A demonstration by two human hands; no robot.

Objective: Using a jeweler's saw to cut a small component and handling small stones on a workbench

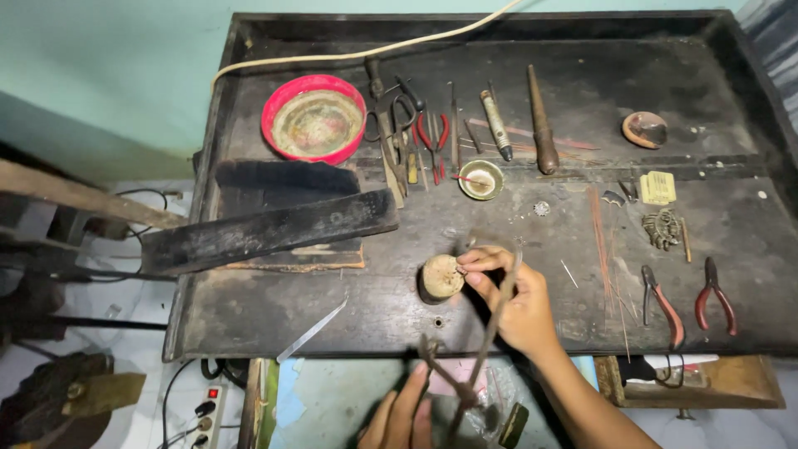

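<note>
Just R hand (514, 301) fingertips on small round wood block (439, 278).

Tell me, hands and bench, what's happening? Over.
Right hand pinching a tiny piece on the round wooden block. Left hand gripping long tongs below. Pliers lie apart, rightward.

1. Soft, even light from above; the dark worktop (582, 324) shows only faint shadows and no glare.
2. The right hand (507, 295) and its tongs (474, 349) are motion-blurred.
3. Edges bow slightly.
</note>
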